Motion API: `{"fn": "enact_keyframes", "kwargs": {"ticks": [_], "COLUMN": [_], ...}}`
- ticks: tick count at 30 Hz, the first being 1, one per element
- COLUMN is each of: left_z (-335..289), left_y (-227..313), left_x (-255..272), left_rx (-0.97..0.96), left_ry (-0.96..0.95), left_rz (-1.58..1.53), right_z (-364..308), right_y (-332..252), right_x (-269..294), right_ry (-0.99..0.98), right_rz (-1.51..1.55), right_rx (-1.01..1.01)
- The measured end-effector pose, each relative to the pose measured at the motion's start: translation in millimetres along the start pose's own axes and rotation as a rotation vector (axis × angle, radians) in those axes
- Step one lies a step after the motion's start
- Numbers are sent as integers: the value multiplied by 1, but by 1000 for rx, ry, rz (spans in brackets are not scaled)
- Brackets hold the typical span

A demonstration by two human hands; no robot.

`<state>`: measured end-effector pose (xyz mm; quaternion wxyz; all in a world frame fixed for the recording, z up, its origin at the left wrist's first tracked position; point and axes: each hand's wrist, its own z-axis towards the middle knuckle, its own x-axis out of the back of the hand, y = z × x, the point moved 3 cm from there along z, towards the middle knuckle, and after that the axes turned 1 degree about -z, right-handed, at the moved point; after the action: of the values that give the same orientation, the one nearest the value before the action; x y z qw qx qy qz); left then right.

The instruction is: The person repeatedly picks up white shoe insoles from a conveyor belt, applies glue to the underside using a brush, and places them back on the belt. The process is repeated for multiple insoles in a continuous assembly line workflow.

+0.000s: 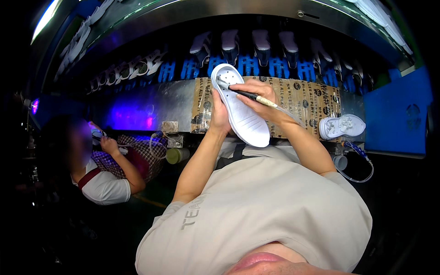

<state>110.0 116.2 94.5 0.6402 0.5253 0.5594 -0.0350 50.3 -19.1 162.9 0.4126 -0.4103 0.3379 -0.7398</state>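
Observation:
A white shoe sole point(245, 121) is tilted up in front of my chest, its hollow inner side facing me. My left hand point(220, 112) is closed around its left edge, near the upper end. A brush point(247, 95) with a black and pale handle sits in my closed right hand point(262, 98). Its tip touches the inside of the sole at the upper end, among small holes. From the handle's rear, a thin clear tube runs down along my right forearm.
Printed brown cardboard point(298, 105) covers part of the metal bench. At right lies another white sole point(343, 127) with white lumps on it, beside a blue panel point(396, 114). Beyond, shoes point(230, 46) hang above blue holders point(247, 65). A co-worker point(110, 183) sits at left.

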Motion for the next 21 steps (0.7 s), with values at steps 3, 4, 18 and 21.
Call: {"fn": "enact_keyframes", "kwargs": {"ticks": [3, 4, 18, 21], "left_z": [-1, 1, 19, 20], "left_y": [10, 13, 42, 57], "left_x": [7, 4, -27, -34], "left_rx": [68, 50, 50, 24], "left_ry": [63, 65, -286, -249], "left_rz": [-173, -111, -388, -372], "right_z": [-6, -5, -5, -2], "right_y": [8, 9, -44, -40], "right_x": [10, 14, 17, 23], "right_ry": [-145, -79, -475, -229], "right_rz": [446, 403, -50, -19], "right_rx": [-203, -241, 257, 175]}}
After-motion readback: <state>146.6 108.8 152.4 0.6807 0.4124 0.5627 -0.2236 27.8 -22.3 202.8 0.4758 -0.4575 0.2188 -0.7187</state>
